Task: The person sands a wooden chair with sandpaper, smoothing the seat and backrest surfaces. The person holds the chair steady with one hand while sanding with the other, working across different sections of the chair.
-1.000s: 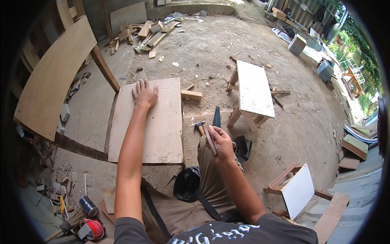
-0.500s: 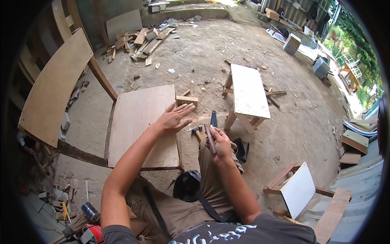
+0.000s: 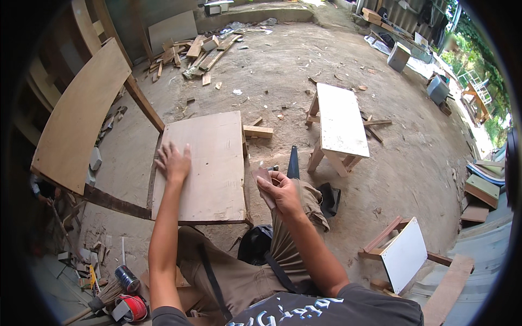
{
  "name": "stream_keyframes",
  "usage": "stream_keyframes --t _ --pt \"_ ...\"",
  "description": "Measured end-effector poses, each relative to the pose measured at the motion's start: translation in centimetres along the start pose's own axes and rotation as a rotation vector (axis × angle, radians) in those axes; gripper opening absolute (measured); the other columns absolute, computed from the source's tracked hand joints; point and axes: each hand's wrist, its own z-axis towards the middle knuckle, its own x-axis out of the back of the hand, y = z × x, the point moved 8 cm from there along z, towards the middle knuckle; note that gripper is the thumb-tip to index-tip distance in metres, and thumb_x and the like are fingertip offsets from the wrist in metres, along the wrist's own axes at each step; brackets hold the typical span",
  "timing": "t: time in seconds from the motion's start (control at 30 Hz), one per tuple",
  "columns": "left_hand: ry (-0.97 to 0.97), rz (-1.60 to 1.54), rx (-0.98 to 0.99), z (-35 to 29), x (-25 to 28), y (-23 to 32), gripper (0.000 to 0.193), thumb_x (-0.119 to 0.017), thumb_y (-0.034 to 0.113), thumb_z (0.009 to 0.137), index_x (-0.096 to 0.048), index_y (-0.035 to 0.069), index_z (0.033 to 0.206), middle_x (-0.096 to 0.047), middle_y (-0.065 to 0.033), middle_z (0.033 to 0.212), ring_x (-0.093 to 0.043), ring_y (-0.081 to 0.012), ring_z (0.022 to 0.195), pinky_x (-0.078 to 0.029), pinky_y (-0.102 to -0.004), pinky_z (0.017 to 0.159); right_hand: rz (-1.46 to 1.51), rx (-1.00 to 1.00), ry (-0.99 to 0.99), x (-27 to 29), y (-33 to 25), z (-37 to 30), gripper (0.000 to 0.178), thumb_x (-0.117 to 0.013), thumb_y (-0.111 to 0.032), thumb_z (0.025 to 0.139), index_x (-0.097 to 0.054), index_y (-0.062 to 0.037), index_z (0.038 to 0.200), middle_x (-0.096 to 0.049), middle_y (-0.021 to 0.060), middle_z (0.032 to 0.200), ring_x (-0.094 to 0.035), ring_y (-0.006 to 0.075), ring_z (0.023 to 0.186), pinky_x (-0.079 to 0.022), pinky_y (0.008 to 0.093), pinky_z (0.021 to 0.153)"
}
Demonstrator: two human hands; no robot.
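Note:
A wooden chair stands before me at the left, with a pale plywood seat [image 3: 209, 163] and a plywood backrest [image 3: 81, 117]. My left hand [image 3: 174, 162] rests spread on the seat's far-left part, near the backrest. In my right hand [image 3: 281, 194], above my knee and just right of the seat, is a folded brown piece of sandpaper [image 3: 263, 179], pinched between thumb and fingers. Beyond that hand the dark blade of a handsaw [image 3: 293, 162] sticks up.
A small white-topped wooden stool [image 3: 343, 120] stands to the right. Another white-topped piece [image 3: 404, 255] lies tipped at lower right. Scrap wood [image 3: 209, 51] is piled at the back. A can [image 3: 127, 278] and a brush [image 3: 106, 296] sit at lower left.
My left hand has moved left across the seat, from its right edge toward the backrest. My right hand has turned the sandpaper and shifted slightly left, where it now covers the hammer.

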Motion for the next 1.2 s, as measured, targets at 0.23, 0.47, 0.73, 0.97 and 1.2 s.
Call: stream_keyframes --t 0.23,0.47,0.73,0.97,1.2 --pt "-0.593 -1.468 -0.493 -15.6 4.6 11.4 0.042 -0.059 0.009 0.096 -0.05 -0.003 0.135 -0.057 -0.016 0.132 -0.055 -0.0205 0.122 -0.044 -0.0333 0.104 0.099 -0.143 -0.162 -3.3 2.1 0.2 0.022 -0.07 -0.01 0.089 -0.062 0.003 0.106 -0.069 0.0081 0.09 -0.066 0.0099 0.071 -0.055 0.0217 0.061" --pt "-0.442 -1.522 -0.202 -16.7 2.8 8.4 0.042 -0.071 0.007 0.088 -0.057 -0.004 0.126 -0.065 -0.0125 0.116 -0.063 -0.0162 0.106 -0.051 -0.0291 0.094 0.141 -0.187 -0.251 -4.6 2.7 -1.5 0.041 -0.059 -0.025 0.098 -0.055 0.0054 0.125 -0.066 0.0108 0.103 -0.064 0.0144 0.083 -0.053 0.0259 0.07" --pt "-0.254 -1.802 -0.025 -18.1 3.1 7.1 0.059 -0.075 0.002 0.083 -0.045 -0.006 0.132 -0.06 -0.0142 0.118 -0.06 -0.0159 0.104 -0.05 -0.0268 0.093 0.104 0.017 -0.307 -5.2 2.6 -3.5 0.049 -0.057 -0.024 0.099 -0.044 0.0067 0.136 -0.06 0.0134 0.12 -0.06 0.0187 0.103 -0.049 0.0298 0.084" --pt "-0.224 -1.883 0.128 -18.8 1.8 6.9 0.055 -0.078 0.0 0.079 -0.045 -0.005 0.123 -0.059 -0.0119 0.108 -0.06 -0.0154 0.1 -0.052 -0.0262 0.09 0.152 0.076 -0.155 -3.8 3.5 -3.4 0.031 -0.059 -0.021 0.098 -0.06 0.0023 0.119 -0.065 0.008 0.107 -0.062 0.0125 0.092 -0.049 0.0281 0.076" --pt "-0.143 -1.888 0.094 -18.8 2.8 5.1 0.045 -0.078 -0.002 0.079 -0.052 -0.001 0.116 -0.064 -0.0092 0.105 -0.063 -0.0136 0.094 -0.054 -0.0255 0.083 -0.216 0.326 -0.137 -5.1 1.2 -4.2 0.03 -0.065 -0.015 0.094 -0.062 0.0036 0.117 -0.066 0.0075 0.106 -0.061 0.0115 0.098 -0.048 0.0262 0.087"
